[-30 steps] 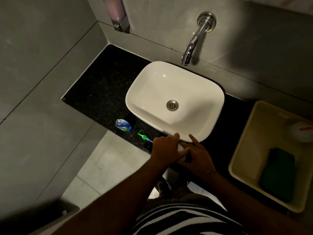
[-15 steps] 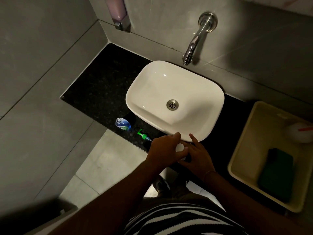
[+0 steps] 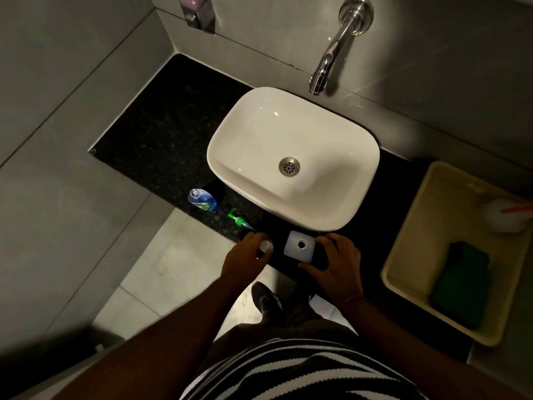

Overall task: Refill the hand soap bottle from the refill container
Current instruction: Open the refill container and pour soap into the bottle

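Plainly, the soap bottle (image 3: 202, 199) sits upper left of both hands, nearer the left hand (image 3: 245, 261), which pinches a white cap (image 3: 265, 246); the right hand (image 3: 337, 265) grips the open refill container (image 3: 298, 246) at centre frame.

your hands have come apart: a second ago they were bunched together over the refill container (image 3: 299, 245) at the near edge of the surface (image 3: 161, 134), and now your left hand (image 3: 245, 256) has swung off to the left with the white cap (image 3: 266, 246) pinched in its fingers (image 3: 257, 237), clear of the container. the container's top is now bare, its dark round opening showing. your right hand (image 3: 334, 264) has slid to the container's right side, thumb along its near edge
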Demonstrator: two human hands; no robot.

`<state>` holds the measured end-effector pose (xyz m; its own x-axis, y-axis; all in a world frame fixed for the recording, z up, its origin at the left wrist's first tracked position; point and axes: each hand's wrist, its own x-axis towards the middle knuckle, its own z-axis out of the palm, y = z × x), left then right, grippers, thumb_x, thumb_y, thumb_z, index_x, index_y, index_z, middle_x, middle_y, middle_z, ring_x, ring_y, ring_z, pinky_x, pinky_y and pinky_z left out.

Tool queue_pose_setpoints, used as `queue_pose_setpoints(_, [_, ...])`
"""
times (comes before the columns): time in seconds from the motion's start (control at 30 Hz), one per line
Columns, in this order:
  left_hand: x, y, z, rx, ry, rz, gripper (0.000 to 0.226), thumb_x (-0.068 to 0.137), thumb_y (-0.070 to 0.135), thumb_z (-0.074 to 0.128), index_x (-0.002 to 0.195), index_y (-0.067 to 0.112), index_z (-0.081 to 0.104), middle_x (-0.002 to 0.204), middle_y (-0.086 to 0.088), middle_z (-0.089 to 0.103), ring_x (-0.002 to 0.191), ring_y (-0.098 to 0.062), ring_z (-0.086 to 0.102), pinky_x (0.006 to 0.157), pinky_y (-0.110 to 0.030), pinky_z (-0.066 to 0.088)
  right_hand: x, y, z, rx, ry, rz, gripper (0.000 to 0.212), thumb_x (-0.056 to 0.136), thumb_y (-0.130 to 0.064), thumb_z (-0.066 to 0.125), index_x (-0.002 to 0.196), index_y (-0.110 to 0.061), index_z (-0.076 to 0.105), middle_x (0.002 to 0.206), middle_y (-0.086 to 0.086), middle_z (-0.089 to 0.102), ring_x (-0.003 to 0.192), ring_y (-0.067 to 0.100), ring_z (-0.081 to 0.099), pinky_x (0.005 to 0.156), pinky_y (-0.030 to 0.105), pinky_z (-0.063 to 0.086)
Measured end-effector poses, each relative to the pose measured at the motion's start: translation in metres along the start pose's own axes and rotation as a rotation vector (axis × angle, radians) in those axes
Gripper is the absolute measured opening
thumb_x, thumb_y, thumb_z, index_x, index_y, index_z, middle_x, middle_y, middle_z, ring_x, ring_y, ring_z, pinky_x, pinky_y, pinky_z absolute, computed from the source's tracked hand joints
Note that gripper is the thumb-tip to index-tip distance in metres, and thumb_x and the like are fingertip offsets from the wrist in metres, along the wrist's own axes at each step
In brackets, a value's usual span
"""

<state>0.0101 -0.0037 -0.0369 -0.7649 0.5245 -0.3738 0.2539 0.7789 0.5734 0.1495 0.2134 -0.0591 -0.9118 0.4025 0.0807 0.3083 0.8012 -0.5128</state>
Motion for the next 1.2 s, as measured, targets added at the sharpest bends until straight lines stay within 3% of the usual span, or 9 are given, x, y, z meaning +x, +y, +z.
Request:
queue_pose_setpoints(0.1, [0.002,-0.005,0.01,0.104,-0.092,0.054,0.037,0.108,0.039,0.062,0.14,0.021,0.063,0.124,-0.003,0.064,0.101,-0.024,0.07,0.085,-0.044,0.059,-0.004,-0.001,0.0,0.22,-0.12,0.165,0.065,0.068,-0.055,0.088,0.12,-0.027,0.06,0.12,-0.014,0.051,0.115,0.011,0.051,0.093,0.021,0.045])
queue_pose_setpoints(0.23, [0.012,-0.001,0.018,0.205,-0.158,0.074,0.036,0.108,0.036,0.062,0.14,0.018,0.063,0.131,-0.006,0.064,0.113,-0.029,0.068,0.089,-0.044,0.057,0.002,-0.003,0.008,0.49,-0.315,0.35,0.095,0.061,-0.035,0.1,0.143,-0.027,0.053,0.132,-0.018,0.052,0.119,-0.019,0.048,0.093,-0.006,0.036])
queue_pose_setpoints(0.3, [0.017,0.001,0.021,0.239,-0.182,0.067,0.037,0.107,0.036,0.062,0.138,0.016,0.062,0.133,-0.008,0.064,0.12,-0.032,0.066,0.093,-0.046,0.056,0.011,-0.005,0.013,0.507,-0.373,0.348,0.096,0.062,-0.028,0.101,0.145,-0.027,0.053,0.136,-0.014,0.058,0.12,-0.022,0.05,0.097,-0.003,0.037])
queue_pose_setpoints(0.4, [0.025,0.002,0.028,0.317,-0.245,0.085,0.04,0.107,0.037,0.062,0.14,0.014,0.06,0.14,-0.008,0.063,0.129,-0.032,0.063,0.1,-0.045,0.054,0.023,-0.009,0.019,0.498,-0.38,0.372,0.086,0.065,-0.027,0.1,0.14,-0.022,0.06,0.138,-0.002,0.066,0.128,0.008,0.06,0.107,0.023,0.048])
queue_pose_setpoints(0.47, [0.028,0.003,0.033,0.35,-0.276,0.101,0.044,0.106,0.038,0.062,0.145,0.016,0.059,0.146,-0.008,0.062,0.135,-0.031,0.061,0.105,-0.043,0.052,0.026,-0.011,0.021,0.484,-0.381,0.384,0.078,0.067,-0.028,0.099,0.137,-0.021,0.064,0.135,0.0,0.069,0.127,0.017,0.065,0.106,0.03,0.051])
queue_pose_setpoints(0.73, [0.03,0.009,0.05,0.316,-0.3,0.093,0.048,0.106,0.039,0.063,0.148,0.015,0.056,0.146,-0.011,0.062,0.134,-0.033,0.061,0.104,-0.044,0.052,0.012,-0.003,0.015,0.461,-0.339,0.452,0.069,0.069,-0.033,0.097,0.13,-0.025,0.067,0.121,-0.005,0.073,0.11,0.005,0.064,0.093,0.02,0.05])
queue_pose_setpoints(0.9, [0.036,0.017,0.05,0.316,-0.295,0.143,0.048,0.103,0.033,0.068,0.142,0.009,0.054,0.141,-0.015,0.062,0.131,-0.037,0.059,0.099,-0.045,0.052,0.0,0.002,0.004,0.494,-0.346,0.513,0.061,0.067,-0.028,0.099,0.116,-0.042,0.065,0.098,-0.033,0.065,0.091,-0.018,0.061,0.071,-0.003,0.048])
queue_pose_setpoints(1.0, [0.033,0.012,0.039,0.283,-0.261,0.177,0.053,0.099,0.043,0.073,0.137,0.01,0.056,0.134,-0.013,0.064,0.125,-0.035,0.06,0.095,-0.045,0.052,-0.002,-0.001,-0.004,0.511,-0.356,0.501,0.063,0.068,-0.027,0.099,0.119,-0.041,0.065,0.1,-0.03,0.067,0.092,-0.024,0.061,0.077,0.0,0.049])
queue_pose_setpoints(1.2, [0.0,-0.035,0.002,0.076,0.2,-0.055,0.044,0.096,0.058,0.074,0.109,0.018,0.06,0.099,0.003,0.063,0.089,-0.019,0.061,0.076,-0.037,0.055,0.006,-0.021,-0.021,0.559,-0.33,0.425,0.063,0.064,-0.034,0.1,0.107,-0.06,0.061,0.103,-0.046,0.066,0.099,-0.025,0.062,0.078,-0.001,0.048])
